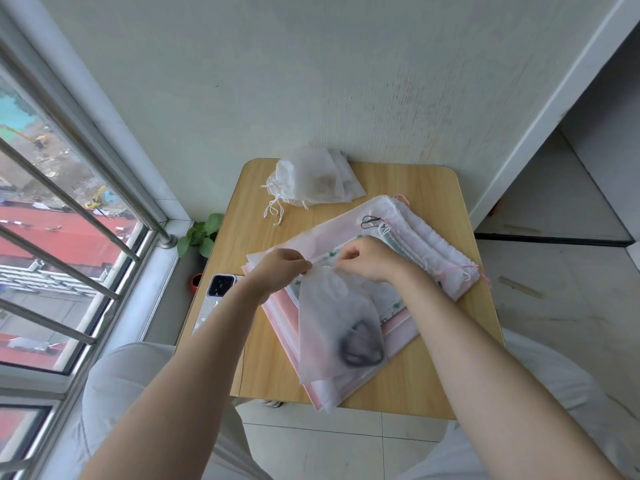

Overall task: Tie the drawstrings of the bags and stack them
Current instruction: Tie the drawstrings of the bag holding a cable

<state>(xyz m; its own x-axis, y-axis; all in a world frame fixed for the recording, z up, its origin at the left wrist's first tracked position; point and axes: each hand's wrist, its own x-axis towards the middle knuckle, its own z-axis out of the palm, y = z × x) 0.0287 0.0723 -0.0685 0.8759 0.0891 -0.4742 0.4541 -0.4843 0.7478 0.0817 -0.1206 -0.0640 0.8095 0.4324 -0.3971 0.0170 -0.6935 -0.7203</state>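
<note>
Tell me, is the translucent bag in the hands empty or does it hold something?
It holds something: a dark looped object shows through the lower part of the translucent bag. What it is, cannot tell.

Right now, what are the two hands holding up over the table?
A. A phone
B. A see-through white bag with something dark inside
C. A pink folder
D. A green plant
B: the left hand and the right hand both pinch the top of the translucent white drawstring bag, and a dark object shows through near its bottom.
</note>
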